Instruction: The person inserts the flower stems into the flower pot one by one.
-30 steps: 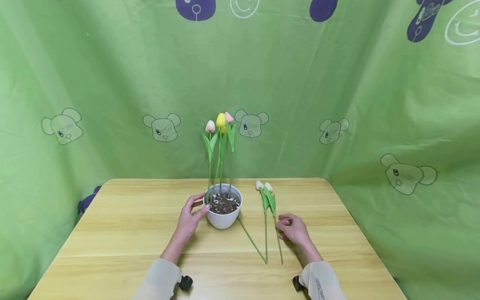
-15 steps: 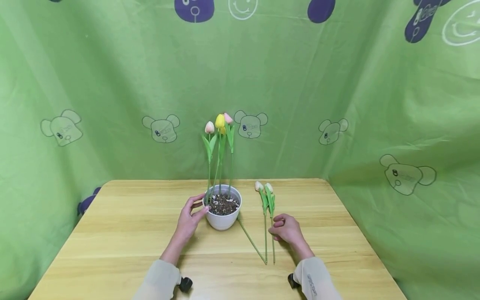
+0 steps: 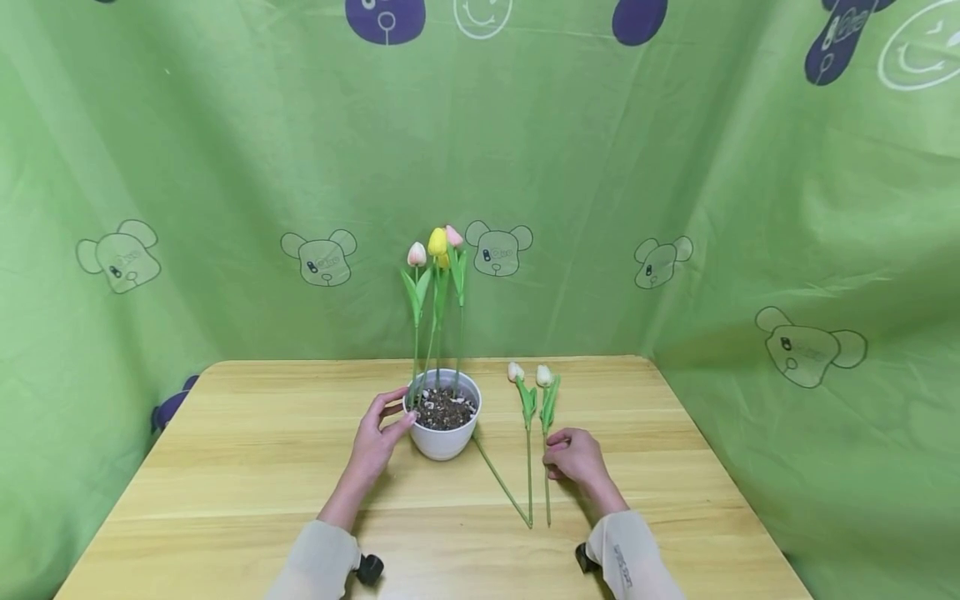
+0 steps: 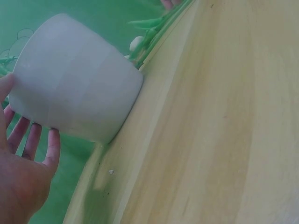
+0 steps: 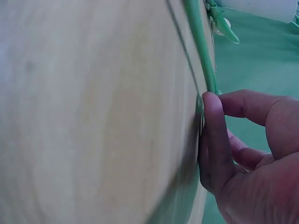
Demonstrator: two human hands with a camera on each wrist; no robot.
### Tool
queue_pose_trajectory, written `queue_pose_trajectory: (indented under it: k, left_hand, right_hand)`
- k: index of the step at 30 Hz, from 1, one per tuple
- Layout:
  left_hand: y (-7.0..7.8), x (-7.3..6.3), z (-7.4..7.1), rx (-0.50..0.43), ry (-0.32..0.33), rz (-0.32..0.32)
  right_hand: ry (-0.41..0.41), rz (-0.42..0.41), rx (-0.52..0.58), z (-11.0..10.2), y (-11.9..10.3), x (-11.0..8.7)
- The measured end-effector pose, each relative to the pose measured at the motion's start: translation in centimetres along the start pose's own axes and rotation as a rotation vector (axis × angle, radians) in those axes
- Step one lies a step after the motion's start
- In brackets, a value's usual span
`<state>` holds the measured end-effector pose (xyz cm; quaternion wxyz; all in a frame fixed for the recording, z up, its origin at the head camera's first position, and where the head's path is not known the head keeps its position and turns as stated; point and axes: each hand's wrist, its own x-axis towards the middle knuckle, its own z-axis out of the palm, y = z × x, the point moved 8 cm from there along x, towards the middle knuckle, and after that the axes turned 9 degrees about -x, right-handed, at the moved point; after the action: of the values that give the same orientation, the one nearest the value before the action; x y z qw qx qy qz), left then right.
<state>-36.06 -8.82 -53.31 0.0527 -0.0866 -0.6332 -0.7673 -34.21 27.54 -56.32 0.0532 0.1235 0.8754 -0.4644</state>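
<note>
A white flowerpot (image 3: pixel 442 442) filled with dark soil stands on the wooden table, holding several upright artificial tulips (image 3: pixel 438 243) with yellow and pink heads. My left hand (image 3: pixel 372 442) grips the pot's left side, thumb near the rim; in the left wrist view its fingertips (image 4: pixel 53 140) touch the outer wall. Right of the pot, my right hand (image 3: pixel 576 458) pinches the stem of a white tulip (image 3: pixel 544 377) between thumb and forefinger. That stem (image 5: pixel 198 42) also shows in the right wrist view, close to the tabletop. Another white tulip (image 3: pixel 515 372) lies just left of it.
A bare green stem piece (image 3: pixel 501 482) runs slantwise from beside the pot to the lower end of the left white tulip. Green patterned cloth (image 3: pixel 585 208) hangs behind the table (image 3: pixel 247 467) and along both sides. Small crumbs (image 4: pixel 111 171) lie near the pot.
My right hand has shifted slightly left with the pinched tulip. Its lower stem swung left and its head moved right, away from the other white tulip. My left hand stays at the pot.
</note>
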Motion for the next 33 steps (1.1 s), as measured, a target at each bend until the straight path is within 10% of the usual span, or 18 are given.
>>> queue_pose_trajectory:
  k: [33]
  left_hand:
    - [0.0, 0.0, 0.3, -0.008, -0.008, -0.003]
  right_hand:
    - [-0.001, -0.132, 0.269, -2.3, -5.4, -1.0]
